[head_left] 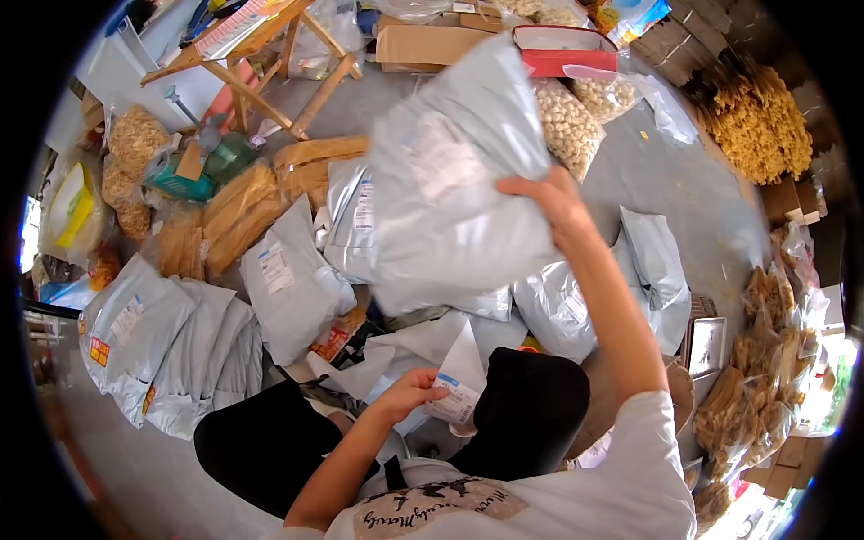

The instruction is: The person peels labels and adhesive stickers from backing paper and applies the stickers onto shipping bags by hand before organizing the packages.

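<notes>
A large grey plastic mailer [450, 207], blurred by motion, is held up in front of me. My right hand [553, 202] grips its right edge, thumb across the front. Low between my knees, my left hand [409, 394] pinches a white printed label [453, 399] with a blue band. Loose white paper [396, 355] lies just beyond that hand. Behind and beside the raised mailer are more grey mailers, one with a label [281, 274] at the left and another [560, 310] at the right.
A row of grey mailers [171, 342] leans at the left. Bags of dried goods [238, 216] lie behind them. A wooden stand [261, 81], a red box [565, 52] and bags of pale pieces [569, 126] are farther back. Brown bundles [747, 387] line the right side.
</notes>
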Available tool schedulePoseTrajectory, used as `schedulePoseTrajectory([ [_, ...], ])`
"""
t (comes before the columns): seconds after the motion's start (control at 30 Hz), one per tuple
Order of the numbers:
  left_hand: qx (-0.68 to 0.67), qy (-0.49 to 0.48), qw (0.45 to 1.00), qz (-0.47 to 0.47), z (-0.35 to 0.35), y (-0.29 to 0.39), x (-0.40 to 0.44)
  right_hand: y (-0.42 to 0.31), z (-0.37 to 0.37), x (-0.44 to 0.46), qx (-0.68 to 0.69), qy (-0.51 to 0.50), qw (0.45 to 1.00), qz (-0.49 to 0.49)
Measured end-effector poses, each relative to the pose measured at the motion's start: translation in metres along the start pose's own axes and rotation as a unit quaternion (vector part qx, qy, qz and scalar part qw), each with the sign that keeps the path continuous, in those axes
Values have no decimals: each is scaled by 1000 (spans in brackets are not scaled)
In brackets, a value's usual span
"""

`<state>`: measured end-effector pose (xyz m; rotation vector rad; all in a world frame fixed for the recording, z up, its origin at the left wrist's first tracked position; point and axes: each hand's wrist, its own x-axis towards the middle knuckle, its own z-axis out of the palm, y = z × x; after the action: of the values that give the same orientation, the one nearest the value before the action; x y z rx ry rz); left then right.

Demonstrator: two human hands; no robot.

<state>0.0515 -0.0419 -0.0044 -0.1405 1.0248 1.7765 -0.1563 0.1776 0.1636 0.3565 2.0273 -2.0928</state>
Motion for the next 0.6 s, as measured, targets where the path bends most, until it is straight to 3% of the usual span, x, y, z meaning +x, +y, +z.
schedulePoseTrajectory([
  [0.1, -18, 7, 1000, 19, -6, 5, -3, 44, 61, 40, -8, -68, 996, 53],
  [0.2, -8, 31, 999, 24, -14, 10, -6, 94, 78, 58, -120, -161, 978, 46],
  [0.27, -31, 53, 997, 38, -23, 10, -8, 157, 54, 92, -157, -137, 977, 36],
  [0.3, -34, 56, 997, 39, -27, 9, -9, 165, 35, 99, -289, -35, 957, 24],
  [0.33, -36, 60, 997, 40, -33, 8, -10, 216, 3, 122, -397, 88, 912, -50],
  [0.37, -37, 63, 997, 38, -36, 7, -10, 247, -32, 132, -442, 114, 889, -15],
  [0.4, -38, 65, 996, 39, -38, 7, -10, 256, -61, 135, -450, 61, 884, 115],
  [0.43, -48, 63, 996, 38, -39, 7, -10, 272, -74, 125, -407, 148, 884, 175],
  [0.5, -58, 63, 996, 38, -42, 8, -11, 332, -117, 126, -219, 37, 956, 193],
  [0.57, -57, 64, 996, 25, -44, 8, -12, 351, -118, 122, -171, 39, 957, 230],
  [0.6, -59, 66, 996, 26, -45, 7, -11, 338, -109, 113, -192, 111, 933, 284],
])
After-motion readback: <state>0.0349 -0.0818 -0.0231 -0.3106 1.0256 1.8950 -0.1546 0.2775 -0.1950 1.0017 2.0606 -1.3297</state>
